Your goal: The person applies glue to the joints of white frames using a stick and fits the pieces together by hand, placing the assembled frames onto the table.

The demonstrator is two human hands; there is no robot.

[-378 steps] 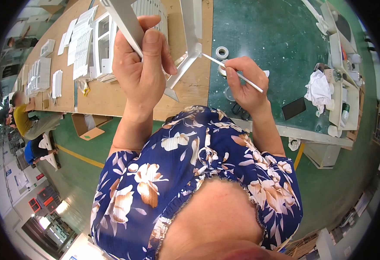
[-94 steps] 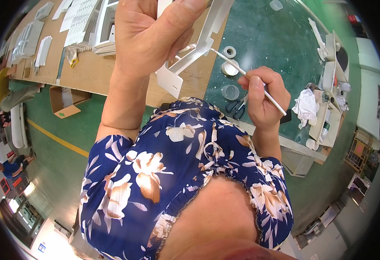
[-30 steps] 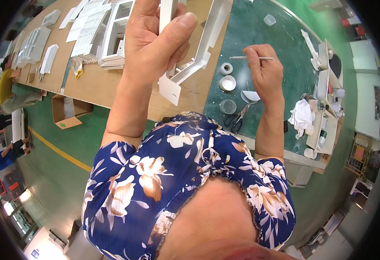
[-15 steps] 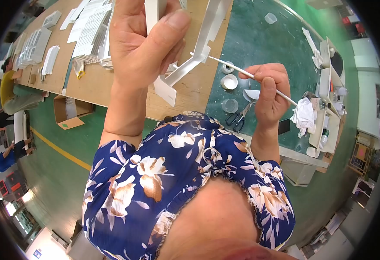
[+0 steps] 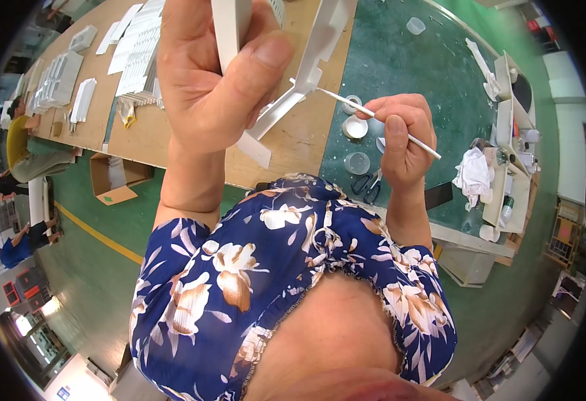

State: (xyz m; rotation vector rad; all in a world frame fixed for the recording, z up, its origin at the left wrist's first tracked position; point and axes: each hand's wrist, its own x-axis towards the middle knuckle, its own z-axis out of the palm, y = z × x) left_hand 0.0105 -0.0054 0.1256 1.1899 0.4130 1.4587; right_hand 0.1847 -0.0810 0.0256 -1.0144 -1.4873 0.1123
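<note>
- White, bent and thin-walled, the frame (image 5: pixel 327 33) hangs over the worktop (image 5: pixel 406 70), raised in the left hand (image 5: pixel 216 93); fingers and thumb close round its near bar; its top runs out of view, and the hand hides where its parts meet.
- Slim and pale, the stick (image 5: pixel 426 149) is pinched in the right hand (image 5: pixel 403 134), slanting towards the frame; its tip is at the frame's bend, though whether it touches I cannot tell.
- Progress, as far as I can judge: work at that bend looks under way rather than finished; no result can be made out there; how much is left, on this frame or on the stacked white pieces (image 5: pixel 139 67), does not show.
- Surface: brown board (image 5: pixel 147 137) to the left, speckled green to the right; on the green stand a ring-shaped roll (image 5: pixel 358 101), a tub (image 5: pixel 355 127) with white contents just beside it, and a clear cup (image 5: pixel 357 163); scissors (image 5: pixel 372 189) lie near the cup; a crumpled white cloth (image 5: pixel 473 172) lies further right.
- Room: green floor (image 5: pixel 105 220) with a yellow line (image 5: pixel 99 230); an open cardboard box (image 5: pixel 102 177) near the worktop; a person in a yellow top (image 5: pixel 20 140) at its far left, another in blue (image 5: pixel 15 250) beyond.
</note>
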